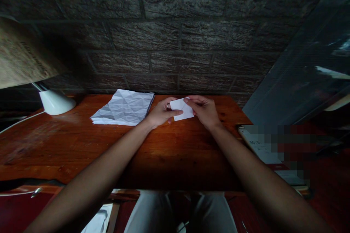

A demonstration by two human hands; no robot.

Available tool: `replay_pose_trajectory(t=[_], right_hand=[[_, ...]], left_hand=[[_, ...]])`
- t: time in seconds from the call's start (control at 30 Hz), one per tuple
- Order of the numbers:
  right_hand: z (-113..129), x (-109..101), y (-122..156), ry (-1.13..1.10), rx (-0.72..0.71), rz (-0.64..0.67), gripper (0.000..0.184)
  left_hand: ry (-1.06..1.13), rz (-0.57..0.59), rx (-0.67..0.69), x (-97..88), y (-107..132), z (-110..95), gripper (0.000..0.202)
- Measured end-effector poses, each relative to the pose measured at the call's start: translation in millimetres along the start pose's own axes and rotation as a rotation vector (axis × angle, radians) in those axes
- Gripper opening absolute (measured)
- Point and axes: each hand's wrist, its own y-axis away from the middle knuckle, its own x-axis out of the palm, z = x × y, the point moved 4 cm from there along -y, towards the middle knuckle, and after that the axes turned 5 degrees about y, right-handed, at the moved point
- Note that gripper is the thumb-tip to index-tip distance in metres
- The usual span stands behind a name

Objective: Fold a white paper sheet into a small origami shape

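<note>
Both my hands hold a small folded piece of white paper [182, 109] just above the far part of a reddish wooden desk [82, 145]. My left hand [161, 112] pinches its left side, thumb under and fingers over; a ring shows on one finger. My right hand [205, 111] grips its right edge with fingers curled over the top. A stack of creased white paper sheets [124, 108] lies on the desk to the left of my hands.
A white lamp base [56, 102] with a tan shade [22, 56] stands at the desk's far left, its cord trailing left. A dark brick wall [175, 25] backs the desk. A phone-like device [262, 145] lies at the right edge. My knees show below.
</note>
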Motion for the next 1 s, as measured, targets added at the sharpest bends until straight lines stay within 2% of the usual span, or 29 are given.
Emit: replay_pose_trajectory(t=[0.1,0.33,0.47,0.57,0.67,0.87,1.0], right_hand=[[-1,1,1,-0.030,0.057,0.052,0.038],[-11,-3,-2,-0.219,0.256,-0.046,0.032],[-15,2,1,-0.138,0.356,0.059,0.021],[-16,7,5,-0.059,0.355,0.144,0.022],[-14,7,5,-0.040,0.279,0.154,0.032],[-12,7,4,-0.025,0.237,0.165,0.043],[-12,10,7,0.008,0.254,0.241,0.042]], left_hand=[[0.044,-0.115,0.038,-4.5,0,-5,0.054],[0.151,-0.304,0.084,-13.1,-4,-7,0.048],[0.227,-0.398,0.109,-21.8,-6,-5,0.041],[0.265,-0.438,0.101,-28.3,-7,-3,0.037],[0.303,-0.424,0.065,-29.3,-8,-2,0.038],[0.330,-0.212,-0.031,-14.1,-7,4,0.044],[0.240,-0.230,-0.045,-15.5,-8,10,0.043]])
